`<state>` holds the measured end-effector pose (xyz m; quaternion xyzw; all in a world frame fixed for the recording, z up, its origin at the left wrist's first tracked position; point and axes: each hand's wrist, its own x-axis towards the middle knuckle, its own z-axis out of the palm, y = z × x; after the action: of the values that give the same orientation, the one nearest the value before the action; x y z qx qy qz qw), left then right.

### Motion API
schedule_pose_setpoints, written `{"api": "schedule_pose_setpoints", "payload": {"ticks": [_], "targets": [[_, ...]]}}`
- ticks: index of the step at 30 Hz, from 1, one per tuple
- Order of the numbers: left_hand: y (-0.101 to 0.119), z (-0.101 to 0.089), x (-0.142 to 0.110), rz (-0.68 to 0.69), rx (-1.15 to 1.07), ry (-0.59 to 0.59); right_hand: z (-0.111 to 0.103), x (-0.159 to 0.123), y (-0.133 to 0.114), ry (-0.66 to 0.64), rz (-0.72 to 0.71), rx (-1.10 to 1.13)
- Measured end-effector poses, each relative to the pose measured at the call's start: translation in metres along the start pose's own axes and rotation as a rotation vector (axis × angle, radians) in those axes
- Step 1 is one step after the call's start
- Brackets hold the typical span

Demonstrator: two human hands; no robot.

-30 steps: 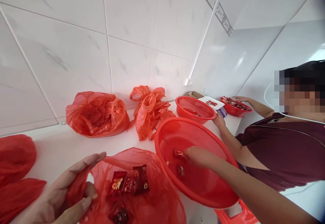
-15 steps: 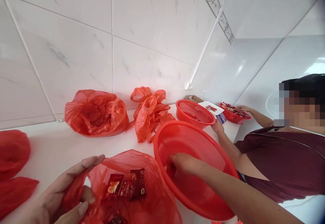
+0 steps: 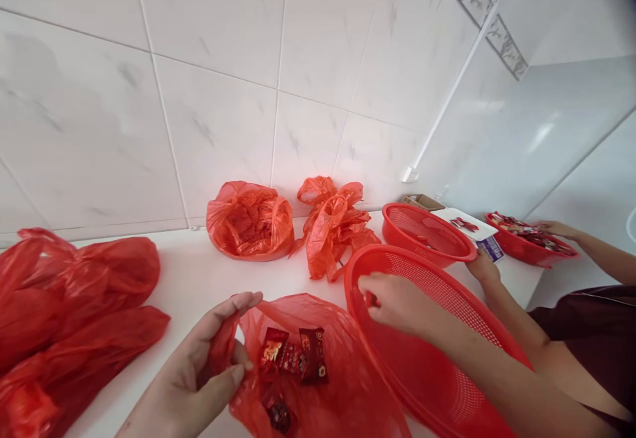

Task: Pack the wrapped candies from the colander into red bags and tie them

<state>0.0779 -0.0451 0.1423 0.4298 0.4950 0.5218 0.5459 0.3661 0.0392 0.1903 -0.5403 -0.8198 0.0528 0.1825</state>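
My left hand (image 3: 209, 358) grips the gathered edge of a thin red plastic bag (image 3: 348, 391), fingers and thumb curled round it. Several dark red snack packets (image 3: 312, 353) lie inside the bag, whose mouth faces up. Just right of the bag stands a large red perforated basket (image 3: 437, 365), tilted in view. Over its left rim is my right hand (image 3: 395, 300), closed in a fist. A bit of red shows between its fingers, but I cannot tell whether it is a packet or the basket behind.
Behind are an opened red bag (image 3: 248, 226), crumpled red bags (image 3: 338, 226) and a second red basket (image 3: 422, 226). Knotted red bags (image 3: 99, 279) lie at left. A co-worker's hands (image 3: 484, 267) are at the right, one in a basket of packets (image 3: 531, 239). A tiled wall closes the back.
My right hand has risen from the bottom of the large basket to its left rim. My left hand keeps its hold on the bag. The view has swung left.
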Motion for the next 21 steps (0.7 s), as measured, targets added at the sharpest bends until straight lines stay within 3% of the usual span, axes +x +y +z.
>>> {"api": "schedule_pose_setpoints", "payload": {"ticks": [4,8,13,16,19,21], "targets": [[0.010,0.005,-0.006,-0.009,0.001,-0.007,-0.027,0.000,-0.050,-0.092,-0.208,-0.036],[0.023,0.010,-0.010,0.030,-0.022,-0.030,-0.021,-0.008,-0.077,-0.245,-0.302,-0.082],[0.042,-0.001,0.000,0.111,-0.016,-0.070,0.002,-0.038,-0.069,-0.252,-0.235,-0.062],[0.057,-0.006,0.011,0.145,0.019,-0.139,0.027,-0.066,-0.057,-0.224,-0.321,-0.213],[0.073,-0.005,0.022,0.223,0.107,-0.146,0.052,-0.088,-0.048,-0.087,-0.378,-0.473],[0.084,-0.001,0.027,0.308,0.151,-0.122,0.064,-0.096,-0.043,0.012,-0.359,-0.525]]}}
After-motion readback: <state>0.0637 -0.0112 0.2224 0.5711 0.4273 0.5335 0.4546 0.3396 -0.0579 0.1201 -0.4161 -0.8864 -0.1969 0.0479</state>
